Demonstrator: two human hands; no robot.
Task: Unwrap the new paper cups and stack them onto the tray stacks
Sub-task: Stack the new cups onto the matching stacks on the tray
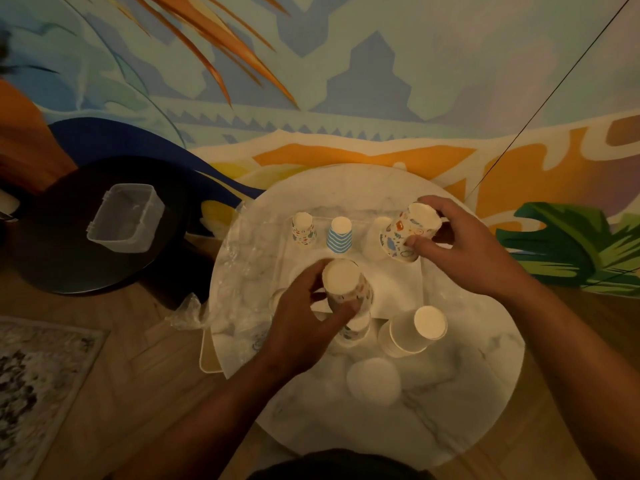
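Left hand gripped a patterned cup stack at frame ctr, steadying it, while right hand pinched a tilted patterned cup upper right, prob. for stacking on the tray.

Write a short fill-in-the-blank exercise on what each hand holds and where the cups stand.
1. The right hand grips a patterned cup that is tilted, not ____.
2. The left hand holds a stack of patterned cups with their bottoms facing ____.
3. The cup with blue and white stripes stands upside down on the ____.
4. The clear plastic box sits on the round ____ table.

Missing words: upright; up; tray; dark
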